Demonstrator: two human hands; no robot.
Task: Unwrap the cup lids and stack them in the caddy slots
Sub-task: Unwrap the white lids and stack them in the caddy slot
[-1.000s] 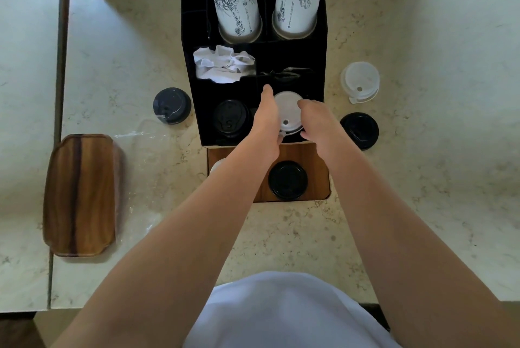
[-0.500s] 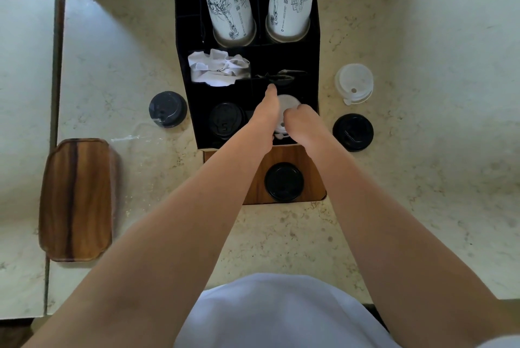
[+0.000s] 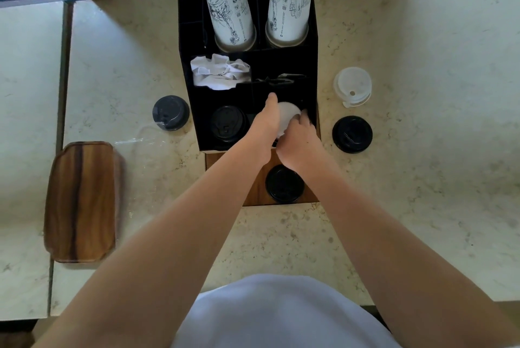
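A black caddy (image 3: 188, 72) stands at the back of the counter. Its front left slot holds black lids (image 3: 227, 124). In the front right slot sits a white lid (image 3: 289, 114), mostly covered by both hands. My left hand (image 3: 264, 125) lies along the lid's left edge with fingers straight. My right hand (image 3: 298, 139) has its fingers curled on the lid's right edge. Loose lids lie around: a wrapped black lid (image 3: 170, 113) at the left, a clear white lid (image 3: 352, 86) and a black lid (image 3: 352, 134) at the right, another black lid (image 3: 284, 183) on a small wooden board (image 3: 256, 193).
Two tall paper cup stacks (image 3: 229, 16) (image 3: 289, 7) stand in the caddy's back slots, with crumpled white paper (image 3: 218, 72) in a middle slot. Clear wrap (image 3: 143, 136) lies left of the caddy. A wooden tray (image 3: 81, 201) rests at the counter's left.
Both hands have closed in on the white lid and pushed it lower into the front right slot. My right hand moved left, over the lid.
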